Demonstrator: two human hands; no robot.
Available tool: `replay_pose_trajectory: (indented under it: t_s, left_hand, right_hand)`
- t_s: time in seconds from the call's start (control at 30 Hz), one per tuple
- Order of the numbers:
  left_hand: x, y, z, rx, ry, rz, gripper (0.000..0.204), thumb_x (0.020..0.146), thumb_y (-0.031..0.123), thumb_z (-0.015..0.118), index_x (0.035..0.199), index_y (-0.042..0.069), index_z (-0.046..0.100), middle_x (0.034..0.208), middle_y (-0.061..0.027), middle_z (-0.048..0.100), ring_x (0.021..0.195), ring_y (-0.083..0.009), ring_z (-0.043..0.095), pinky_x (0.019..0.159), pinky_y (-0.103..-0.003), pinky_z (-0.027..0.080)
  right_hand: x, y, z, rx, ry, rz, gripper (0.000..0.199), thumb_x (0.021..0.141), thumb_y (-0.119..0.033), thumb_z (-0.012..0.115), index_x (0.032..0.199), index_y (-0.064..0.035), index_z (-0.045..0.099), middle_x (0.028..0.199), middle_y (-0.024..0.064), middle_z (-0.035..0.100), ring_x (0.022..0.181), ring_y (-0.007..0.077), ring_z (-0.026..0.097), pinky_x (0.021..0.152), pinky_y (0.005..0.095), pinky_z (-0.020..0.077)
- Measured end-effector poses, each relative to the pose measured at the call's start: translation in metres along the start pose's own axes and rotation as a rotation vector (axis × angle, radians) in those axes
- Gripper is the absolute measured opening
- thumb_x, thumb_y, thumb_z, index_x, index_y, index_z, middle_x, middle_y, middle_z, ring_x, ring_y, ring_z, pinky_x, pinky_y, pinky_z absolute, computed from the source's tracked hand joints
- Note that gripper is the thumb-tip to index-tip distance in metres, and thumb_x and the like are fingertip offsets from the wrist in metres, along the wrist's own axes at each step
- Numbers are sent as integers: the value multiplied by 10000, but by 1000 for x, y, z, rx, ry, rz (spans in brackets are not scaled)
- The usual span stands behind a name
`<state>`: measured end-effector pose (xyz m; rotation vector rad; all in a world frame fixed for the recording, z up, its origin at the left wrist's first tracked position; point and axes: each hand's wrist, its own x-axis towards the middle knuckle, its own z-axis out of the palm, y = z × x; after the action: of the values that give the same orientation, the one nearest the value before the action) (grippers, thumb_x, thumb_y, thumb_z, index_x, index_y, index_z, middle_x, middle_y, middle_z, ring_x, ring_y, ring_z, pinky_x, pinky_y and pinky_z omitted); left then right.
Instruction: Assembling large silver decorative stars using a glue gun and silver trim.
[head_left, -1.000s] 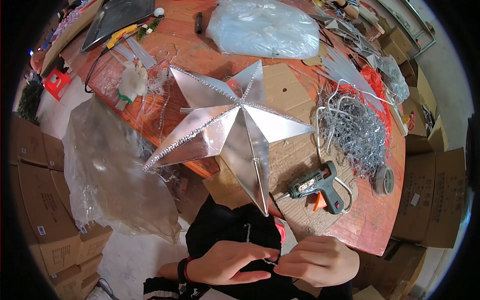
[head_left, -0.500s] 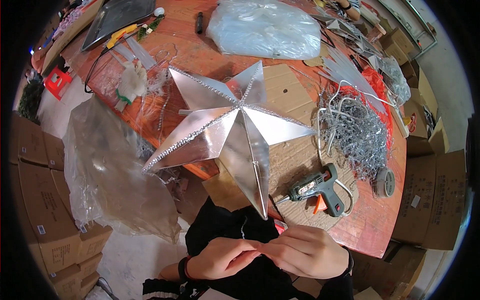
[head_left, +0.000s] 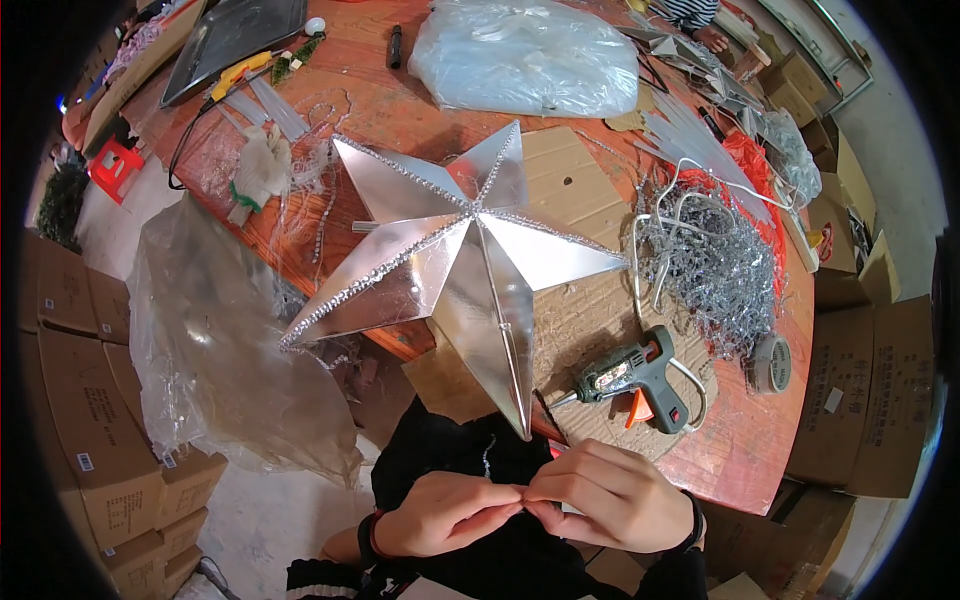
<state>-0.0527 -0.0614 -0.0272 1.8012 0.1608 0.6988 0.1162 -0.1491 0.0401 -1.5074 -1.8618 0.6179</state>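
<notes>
Low over my lap, my left hand (head_left: 445, 515) and my right hand (head_left: 612, 500) meet fingertip to fingertip, both pinched closed. Whatever lies between the fingers is too small or hidden to make out. A thin silvery strand (head_left: 487, 455) shows against the black cloth just beyond my left hand. Ahead of both hands, a large silver star (head_left: 440, 265) rests on the table, one point toward me; shiny beaded trim runs along several of its ridges. Right of that point, a dark green hot glue gun (head_left: 635, 378) with an orange trigger lies on a cardboard sheet (head_left: 585, 330).
Silver tinsel (head_left: 715, 265) is heaped at the right beside a tape roll (head_left: 770, 364). A plastic-wrapped bundle (head_left: 525, 60) and a black marker (head_left: 396, 47) lie at the back. A yellow glue gun (head_left: 240, 75) sits far left. Clear plastic (head_left: 245, 330) drapes off the left edge; cartons (head_left: 860, 395) stand right.
My right fingers have shifted slightly and lifted a little, while both hands stay pinched together. The view has moved slightly. Another person's hand at the far right has moved.
</notes>
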Motion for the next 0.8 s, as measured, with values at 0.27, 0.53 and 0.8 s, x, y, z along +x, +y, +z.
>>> replay_pose_trajectory:
  t_s: [0.27,0.53,0.8]
  left_hand:
    - [-1,-3,2,-33,-11,25,226,680,-12,661,878,27,560,593,-54,542,430,-154,483,398,-239,363]
    - [-3,-8,2,-31,-2,87,240,676,-10,660,896,29,571,581,-53,516,461,-180,506,422,-256,382]
    - [-1,-7,-1,-34,13,103,239,636,-35,668,851,14,576,532,-55,493,417,-175,479,393,-247,358]
  right_hand:
    - [0,0,2,57,-35,38,172,699,-38,619,841,2,532,772,76,527,695,220,535,633,293,458]
    - [4,0,4,84,-18,9,164,659,-2,646,786,-23,545,771,53,545,689,208,557,613,285,468]
    - [5,0,5,65,13,-27,133,669,-14,644,770,-27,558,749,48,541,658,198,548,575,271,458]
